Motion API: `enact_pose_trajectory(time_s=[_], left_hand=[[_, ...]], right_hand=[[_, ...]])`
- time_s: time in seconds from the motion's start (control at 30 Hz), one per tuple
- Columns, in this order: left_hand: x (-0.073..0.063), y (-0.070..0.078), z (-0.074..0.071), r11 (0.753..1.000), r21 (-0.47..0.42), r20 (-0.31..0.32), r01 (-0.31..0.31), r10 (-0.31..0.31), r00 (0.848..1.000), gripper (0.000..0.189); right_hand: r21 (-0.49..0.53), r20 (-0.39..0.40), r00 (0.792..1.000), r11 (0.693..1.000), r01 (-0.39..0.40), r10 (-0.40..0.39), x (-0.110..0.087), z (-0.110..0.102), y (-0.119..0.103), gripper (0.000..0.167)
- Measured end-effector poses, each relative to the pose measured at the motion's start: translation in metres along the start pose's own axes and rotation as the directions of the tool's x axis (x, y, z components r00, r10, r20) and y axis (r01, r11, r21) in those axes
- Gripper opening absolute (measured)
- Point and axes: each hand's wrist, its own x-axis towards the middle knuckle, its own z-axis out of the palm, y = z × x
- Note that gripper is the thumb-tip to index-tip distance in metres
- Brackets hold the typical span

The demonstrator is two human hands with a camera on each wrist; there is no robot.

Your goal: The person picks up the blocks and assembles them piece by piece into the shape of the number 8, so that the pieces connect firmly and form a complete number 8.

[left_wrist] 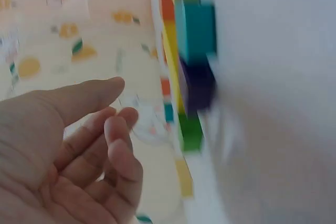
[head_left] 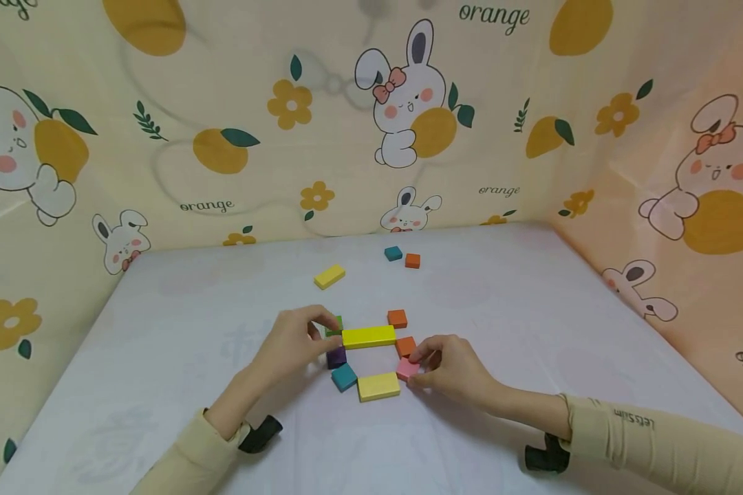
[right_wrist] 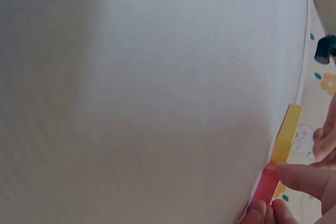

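Note:
Several coloured wooden blocks form a rough ring on the white tabletop. My right hand pinches the pink block at the ring's right side; in the right wrist view its thumb and fingers are on that block. My left hand hovers by the green block and the purple block, thumb and fingers apart. The left wrist view shows no block in its fingers. A long yellow block bridges the ring's far side. The teal block and a second yellow block lie nearest me.
Two orange blocks stand on the right, the farther one beyond the long yellow block. Farther back lie a yellow block, a teal block and an orange block. A rabbit-patterned cloth walls the table.

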Motion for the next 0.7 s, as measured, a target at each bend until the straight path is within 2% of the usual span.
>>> enact_pose_trajectory(time_s=[0.13,0.23,0.3,0.47,0.7], left_hand=[[0.01,-0.023,-0.013,0.996,-0.028,-0.03,0.082,-0.083,0.996,0.027],[0.015,-0.035,-0.015,0.986,-0.071,-0.009,0.154,-0.155,0.988,0.032],[0.018,-0.039,-0.015,0.977,-0.11,0.023,0.183,-0.181,0.983,0.036],[0.023,-0.039,-0.011,0.967,-0.156,0.083,0.203,-0.192,0.978,0.041],[0.027,-0.041,-0.005,0.971,-0.103,0.09,0.215,-0.206,0.974,0.04]], right_hand=[[-0.004,0.001,1.0,1.0,0.002,-0.002,0.0,0.0,-0.001,0.024],[-0.007,0.002,1.0,1.0,0.0,0.0,-0.001,-0.001,-0.001,0.024],[-0.009,0.004,1.0,1.0,-0.005,0.005,-0.001,-0.001,-0.001,0.024],[0.002,0.01,1.0,1.0,-0.009,0.009,-0.002,-0.002,-0.003,0.023],[-0.002,0.007,1.0,1.0,-0.003,0.003,-0.002,-0.001,-0.004,0.024]])
